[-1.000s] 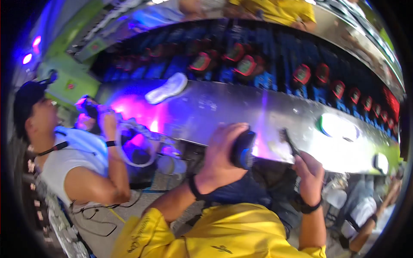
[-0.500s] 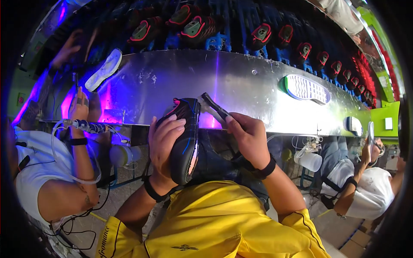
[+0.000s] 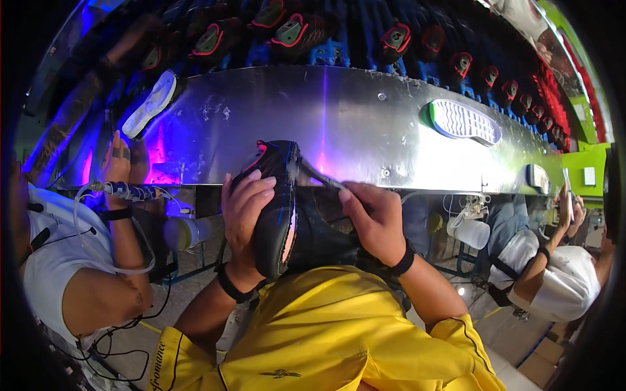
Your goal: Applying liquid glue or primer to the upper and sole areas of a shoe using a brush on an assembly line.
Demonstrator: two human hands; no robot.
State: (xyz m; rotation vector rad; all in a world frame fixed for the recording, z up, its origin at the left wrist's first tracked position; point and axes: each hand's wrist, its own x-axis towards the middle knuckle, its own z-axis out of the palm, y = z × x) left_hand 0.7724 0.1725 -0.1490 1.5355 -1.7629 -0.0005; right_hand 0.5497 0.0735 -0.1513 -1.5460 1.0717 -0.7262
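Observation:
A black shoe upper (image 3: 278,215) with red edging at its collar is tilted up in front of my body. My left hand (image 3: 248,212) wraps round its left side, fingers over the top. A pale pinkish strip shows along its right, lower edge. My right hand (image 3: 376,218) is closed on the handle of a dark, slim brush (image 3: 319,174). The brush's head meets the right side of the shoe upper near its far end; the bristles are blurred there.
A metal bench (image 3: 261,117) runs across in front. On it lie a white sole (image 3: 150,104) at left and another patterned sole (image 3: 464,122) at right. Beyond, a rack carries several black shoes (image 3: 287,32). Co-workers sit on both sides; a white cup (image 3: 471,232) hangs below the bench.
My right hand has brought the brush from just off the shoe upper leftward and down onto its side. My left hand keeps its hold. The view has shifted slightly.

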